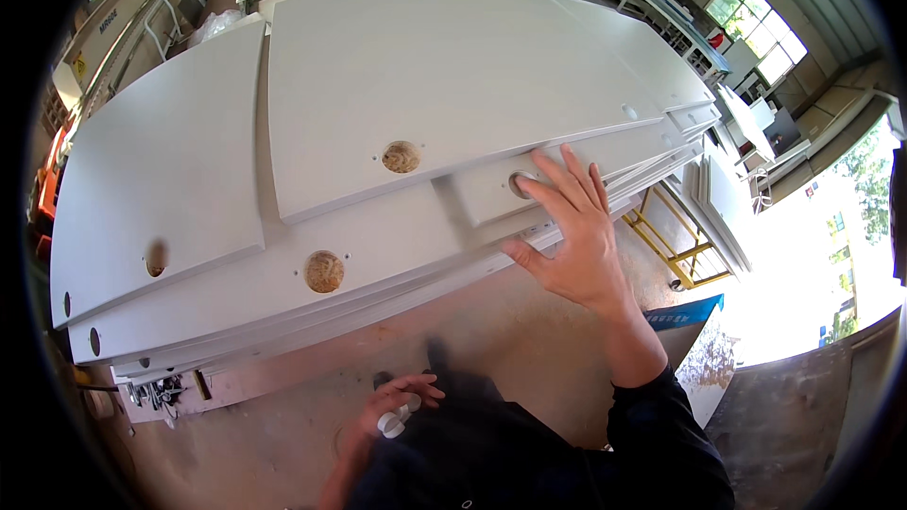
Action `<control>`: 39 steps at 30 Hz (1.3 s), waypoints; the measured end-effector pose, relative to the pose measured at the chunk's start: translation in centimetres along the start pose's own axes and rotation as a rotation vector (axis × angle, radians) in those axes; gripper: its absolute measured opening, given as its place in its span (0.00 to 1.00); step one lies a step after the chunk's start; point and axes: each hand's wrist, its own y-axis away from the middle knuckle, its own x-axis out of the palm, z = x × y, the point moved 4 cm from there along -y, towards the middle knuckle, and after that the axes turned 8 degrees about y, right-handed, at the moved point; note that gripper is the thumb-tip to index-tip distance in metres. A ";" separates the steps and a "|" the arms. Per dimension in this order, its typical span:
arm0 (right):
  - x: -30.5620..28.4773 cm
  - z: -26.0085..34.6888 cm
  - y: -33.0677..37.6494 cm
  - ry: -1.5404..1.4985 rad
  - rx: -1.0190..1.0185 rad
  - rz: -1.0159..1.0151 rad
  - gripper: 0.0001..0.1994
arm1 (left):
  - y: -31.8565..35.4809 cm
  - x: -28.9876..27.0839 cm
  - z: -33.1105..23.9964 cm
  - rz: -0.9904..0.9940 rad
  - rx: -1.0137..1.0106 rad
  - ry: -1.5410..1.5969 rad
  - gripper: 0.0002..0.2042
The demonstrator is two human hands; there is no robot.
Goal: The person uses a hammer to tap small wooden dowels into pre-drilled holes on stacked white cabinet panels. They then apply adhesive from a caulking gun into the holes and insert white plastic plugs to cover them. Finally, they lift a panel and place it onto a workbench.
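Left panel point(161, 179): white board at the far left of the stack, overlapping the boards beneath; a round hole point(156, 257) near its lower edge.
Lower board point(378, 236): juts out under the upper ones, with a bored hole point(324, 271) showing raw chipboard.
Top panel point(444, 76): large white board in the middle of the stack, its own chipboard hole point(401, 157) near the front edge.
Left hand point(383, 416): low, close to the body, well apart from the boards; fingers curled loosely round a small white cap point(393, 423), which shows between thumb and fingers.
Right hand point(572, 231): stretched out to the front edge of the stack, fingers spread wide and flat, gripping nothing; the fingertips lie on a narrow white board, the index tip at a round hole point(520, 184), thumb at the stack's edge.
Yellow frame point(675, 250): under the stack's right end.
Floor point(491, 331): dusty concrete below.
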 end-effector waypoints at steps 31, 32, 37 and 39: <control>7.7 11.6 9.5 -1.177 -0.063 0.743 0.08 | 3.7 -0.3 1.8 -0.031 0.211 0.191 0.37; 4.6 10.6 7.0 -1.150 -0.156 0.523 0.09 | 3.6 -0.5 1.8 -0.009 0.210 0.189 0.36; -3.6 8.8 -5.0 -0.502 -0.256 -0.325 0.07 | 3.7 -0.9 1.7 0.004 0.180 0.147 0.34; -0.6 7.8 -8.8 -0.430 -0.267 -0.220 0.04 | 3.5 -0.3 1.3 -0.001 0.173 0.149 0.33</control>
